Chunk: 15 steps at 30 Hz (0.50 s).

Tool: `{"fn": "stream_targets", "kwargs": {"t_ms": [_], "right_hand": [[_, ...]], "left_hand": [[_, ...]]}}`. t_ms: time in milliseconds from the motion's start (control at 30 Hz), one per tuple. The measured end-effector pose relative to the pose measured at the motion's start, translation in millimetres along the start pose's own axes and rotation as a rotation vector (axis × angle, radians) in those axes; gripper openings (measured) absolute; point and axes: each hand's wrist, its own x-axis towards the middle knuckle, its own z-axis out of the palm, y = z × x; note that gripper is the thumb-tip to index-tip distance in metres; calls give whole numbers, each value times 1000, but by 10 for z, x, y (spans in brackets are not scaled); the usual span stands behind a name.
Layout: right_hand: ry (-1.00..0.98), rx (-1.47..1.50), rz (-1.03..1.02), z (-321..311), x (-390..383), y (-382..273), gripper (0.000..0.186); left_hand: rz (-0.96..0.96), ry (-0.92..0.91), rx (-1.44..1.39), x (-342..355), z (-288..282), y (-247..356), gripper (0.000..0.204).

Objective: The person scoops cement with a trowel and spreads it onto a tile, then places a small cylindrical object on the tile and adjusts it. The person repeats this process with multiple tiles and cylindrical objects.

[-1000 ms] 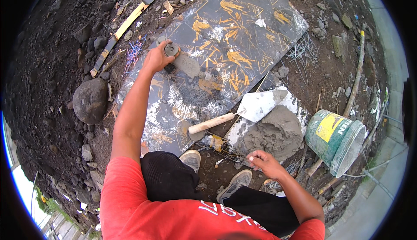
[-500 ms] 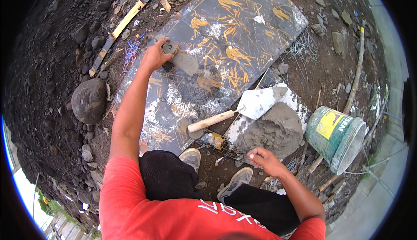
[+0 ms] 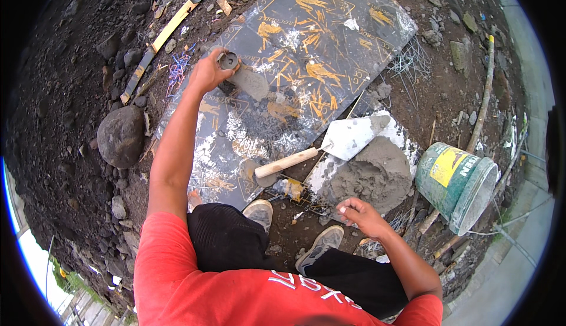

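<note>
My left hand [image 3: 209, 73] grips a small round grey cup-like ring [image 3: 227, 61], smeared with mortar, over the left edge of the dark board [image 3: 354, 48]. Beside it a flat patch of wet mortar [image 3: 252, 84] lies on the board. My right hand [image 3: 362, 217] hovers near my knee, just in front of the mortar heap [image 3: 377, 175]. Its fingers are curled together, and whatever they may hold is too small to make out. A trowel [image 3: 348, 138] with a wooden handle rests across the board's near edge and the heap.
A green bucket [image 3: 451, 184] with a yellow label lies tilted at the right, next to a long stick [image 3: 486, 93]. Thin wire [image 3: 410, 63] is bunched by the board's right edge. A large round stone [image 3: 121, 137] and a wooden strip [image 3: 171, 33] lie at the left.
My left hand has shifted slightly up and left with the ring, which now shows at a different tilt. My right hand and the trowel stay nearly as they were.
</note>
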Motion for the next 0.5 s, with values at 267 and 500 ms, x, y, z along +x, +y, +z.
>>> {"fn": "stream_targets", "kwargs": {"t_ms": [267, 500], "right_hand": [[-5, 31, 15, -41, -16, -40, 29], [-2, 36, 8, -44, -38, -63, 29]], "left_hand": [[-9, 7, 11, -37, -105, 97, 70], [-38, 1, 4, -79, -336, 273, 73]]}}
